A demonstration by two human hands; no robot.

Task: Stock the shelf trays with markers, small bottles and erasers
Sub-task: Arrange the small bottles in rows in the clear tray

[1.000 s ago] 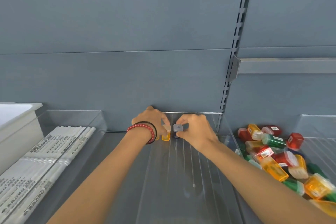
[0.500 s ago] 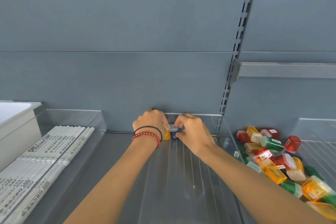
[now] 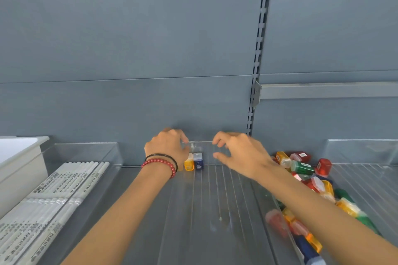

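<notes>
— What are the hands doing?

— The right hand (image 3: 239, 155) hangs over the back of the middle tray (image 3: 215, 204). Its thumb and forefinger are apart, the other fingers are loosely bent, and it holds nothing. The left hand (image 3: 167, 148) is curled, knuckles up, close against the yellow bottle (image 3: 189, 163). I cannot tell whether it actually grips that bottle, because the hand hides the contact.

— And the bottles themselves?

— Two stand upright between the hands, at the tray's back wall. The yellow bottle is right beside the left hand, and a dark blue bottle (image 3: 198, 162) with a rabbit mark touches its right side. A gap separates the blue one from the right hand's thumb.

— Anything on the wrists?

— A red bead bracelet (image 3: 159, 162) and a thin black band (image 3: 161, 154), both on the left wrist.

— Further out?

— To the right of the right hand, and partly under its forearm, is a loose heap of small bottles (image 3: 301, 168) in red, green, yellow and blue. It lies in the right tray (image 3: 355, 150). To the left of the left hand, white markers (image 3: 64, 180) lie in rows in the marker tray (image 3: 86, 150), with a white box (image 3: 19, 157) beyond them. Behind both hands rises the grey-blue shelf back (image 3: 129, 49).
</notes>
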